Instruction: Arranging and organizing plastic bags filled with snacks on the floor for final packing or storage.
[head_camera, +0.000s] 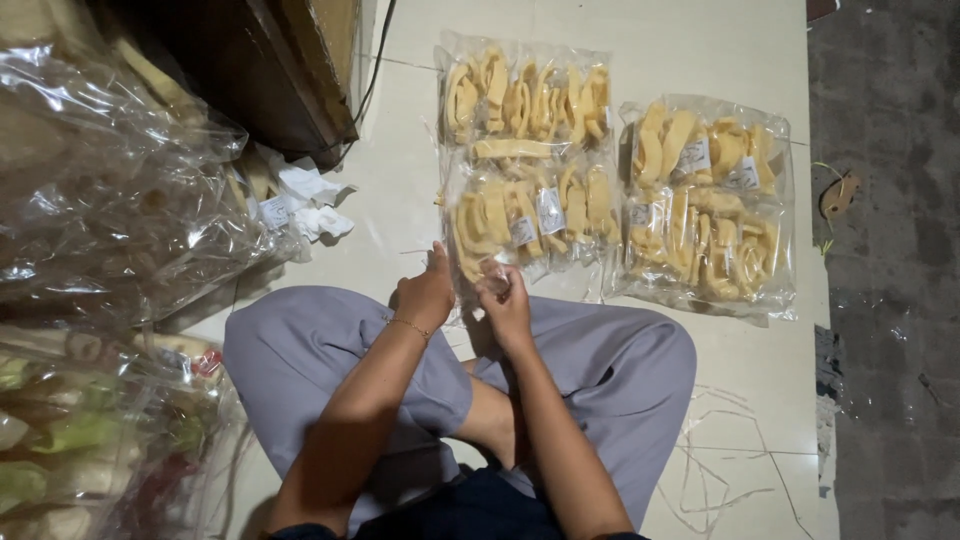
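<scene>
Head view
Left hand (428, 290): pinching near edge of clear snack packet (530, 215), frame centre.
Right hand (505, 300): closed on same edge.
Done: filled packets (705, 205) laid flat, upper right.
Left: large bulk bags (110, 190), left edge, apparently waiting.

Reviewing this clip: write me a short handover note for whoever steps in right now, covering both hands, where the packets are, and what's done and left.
Left hand: grips the near edge of the front packet on the floor, thumb up.
Right hand: fingers pinch the same packet's clear plastic edge.
Packets: filled clear packets of pale yellow chips lie in a stack ahead, with a second stack beside it; all carry small labels.
Done: those packets look filled and labelled.
Left: the edge being pinched; whether it is closed cannot be told.
</scene>
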